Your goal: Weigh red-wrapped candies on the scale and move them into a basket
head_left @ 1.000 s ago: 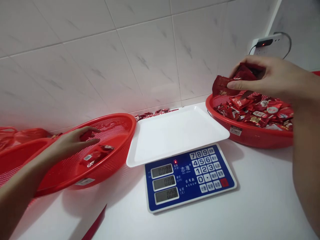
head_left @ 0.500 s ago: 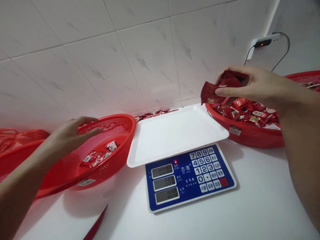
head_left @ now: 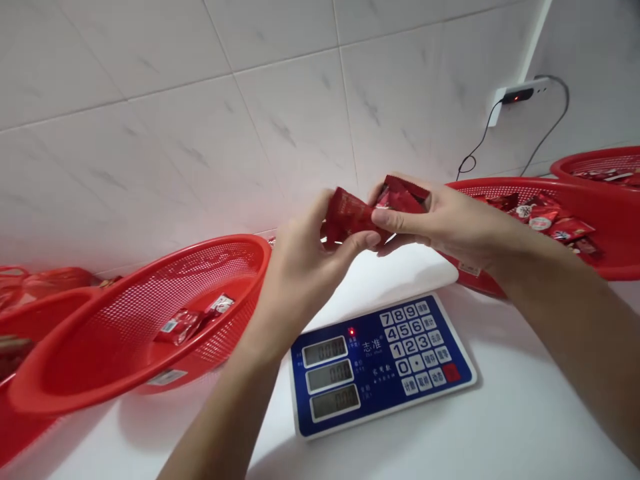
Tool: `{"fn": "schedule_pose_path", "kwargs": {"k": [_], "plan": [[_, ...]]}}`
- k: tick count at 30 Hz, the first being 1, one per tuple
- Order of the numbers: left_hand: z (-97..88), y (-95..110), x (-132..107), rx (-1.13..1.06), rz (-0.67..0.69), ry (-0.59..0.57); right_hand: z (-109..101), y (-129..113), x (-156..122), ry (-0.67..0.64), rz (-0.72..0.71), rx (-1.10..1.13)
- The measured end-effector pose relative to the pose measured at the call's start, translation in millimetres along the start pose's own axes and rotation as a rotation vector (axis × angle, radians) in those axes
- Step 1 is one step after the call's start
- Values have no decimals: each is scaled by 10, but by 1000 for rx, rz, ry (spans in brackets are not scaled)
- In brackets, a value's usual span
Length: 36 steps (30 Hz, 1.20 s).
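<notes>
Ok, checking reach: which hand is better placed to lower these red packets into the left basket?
Likely left: the left hand is beside that red mesh basket; the right hand lies farther, toward the fuller basket.

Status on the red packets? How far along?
Looks early. Done: only two packets lie in the left red mesh basket. In hand: the left hand and right hand hold red foil packets above the scale. Left: a much larger heap of packets in the right red mesh basket.
</notes>
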<state>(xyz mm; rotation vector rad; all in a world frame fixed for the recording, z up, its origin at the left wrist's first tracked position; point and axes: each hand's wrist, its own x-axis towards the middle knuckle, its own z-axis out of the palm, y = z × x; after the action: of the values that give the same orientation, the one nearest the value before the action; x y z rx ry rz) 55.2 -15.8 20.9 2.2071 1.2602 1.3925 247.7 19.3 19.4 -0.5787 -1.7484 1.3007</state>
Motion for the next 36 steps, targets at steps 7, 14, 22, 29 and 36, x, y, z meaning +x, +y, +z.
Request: {"fn": "schedule_pose_path", "kwargs": {"k": [7, 14, 22, 29, 36], "plan": [[-85, -85, -49, -161, 2, -9, -26, 30, -11, -18, 54, -60], [-223, -328, 84, -76, -21, -231, -25, 88, 46, 51, 143, -93], [-125, -457, 23, 16, 227, 201, -156, 243, 110, 7, 225, 133], [-117, -575, 22, 100, 505, 155, -122, 218, 124, -30, 238, 148], [-214, -548, 73, 287, 574, 78, -130, 188, 93, 27, 171, 2]]}}
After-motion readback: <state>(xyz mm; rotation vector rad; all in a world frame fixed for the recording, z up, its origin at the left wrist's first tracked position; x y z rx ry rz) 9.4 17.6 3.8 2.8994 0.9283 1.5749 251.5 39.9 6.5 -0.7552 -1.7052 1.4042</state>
